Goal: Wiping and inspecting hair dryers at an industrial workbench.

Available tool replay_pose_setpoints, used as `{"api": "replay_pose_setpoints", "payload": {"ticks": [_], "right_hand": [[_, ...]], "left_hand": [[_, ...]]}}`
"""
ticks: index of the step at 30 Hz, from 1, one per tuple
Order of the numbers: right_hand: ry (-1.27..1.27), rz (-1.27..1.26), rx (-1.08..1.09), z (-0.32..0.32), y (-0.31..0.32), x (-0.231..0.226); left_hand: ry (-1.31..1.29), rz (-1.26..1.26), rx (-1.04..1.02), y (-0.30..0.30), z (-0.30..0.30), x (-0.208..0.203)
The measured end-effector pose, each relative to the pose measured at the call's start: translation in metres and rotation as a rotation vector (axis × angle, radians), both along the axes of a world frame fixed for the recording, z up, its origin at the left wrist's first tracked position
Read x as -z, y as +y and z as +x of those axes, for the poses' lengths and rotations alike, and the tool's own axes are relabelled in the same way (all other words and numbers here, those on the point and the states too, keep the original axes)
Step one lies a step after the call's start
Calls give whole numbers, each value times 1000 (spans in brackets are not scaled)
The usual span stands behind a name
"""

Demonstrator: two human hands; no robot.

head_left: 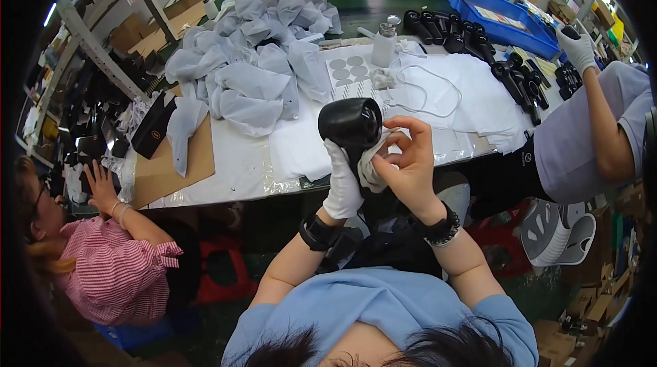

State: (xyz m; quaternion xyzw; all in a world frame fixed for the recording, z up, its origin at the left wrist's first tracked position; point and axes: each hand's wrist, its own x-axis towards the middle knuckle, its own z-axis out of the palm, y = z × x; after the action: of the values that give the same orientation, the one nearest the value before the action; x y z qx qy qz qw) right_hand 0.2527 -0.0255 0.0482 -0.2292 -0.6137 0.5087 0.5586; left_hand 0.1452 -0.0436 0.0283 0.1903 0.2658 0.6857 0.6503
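A black hair dryer (340, 122) is held up in front of me, its wide barrel at the top. My left hand (341, 185), in a white glove, is closed round its handle, which is mostly hidden. My bare right hand (413, 165) pinches a crumpled white cloth (371, 168) against the dryer, just below the right end of the barrel. White paper sheets (298, 150) lie on the table beyond my hands.
Wrapped pieces in whitish bags (250, 83) are heaped at the left. A pump bottle (384, 45) stands behind a sheet of grey round stickers (348, 70). Several black hair dryers (452, 31) and blue trays (503, 19) are at the back right. Co-workers (113, 250) sit on both sides.
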Motion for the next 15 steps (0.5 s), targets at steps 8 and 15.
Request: {"api": "replay_pose_setpoints", "payload": {"ticks": [8, 15], "right_hand": [[-49, 38, 112, -14, 5, 28], [-25, -128, -27, 9, 11, 31]], "left_hand": [[478, 370, 61, 23, -14, 76], [984, 377, -34, 14, -17, 12]]}}
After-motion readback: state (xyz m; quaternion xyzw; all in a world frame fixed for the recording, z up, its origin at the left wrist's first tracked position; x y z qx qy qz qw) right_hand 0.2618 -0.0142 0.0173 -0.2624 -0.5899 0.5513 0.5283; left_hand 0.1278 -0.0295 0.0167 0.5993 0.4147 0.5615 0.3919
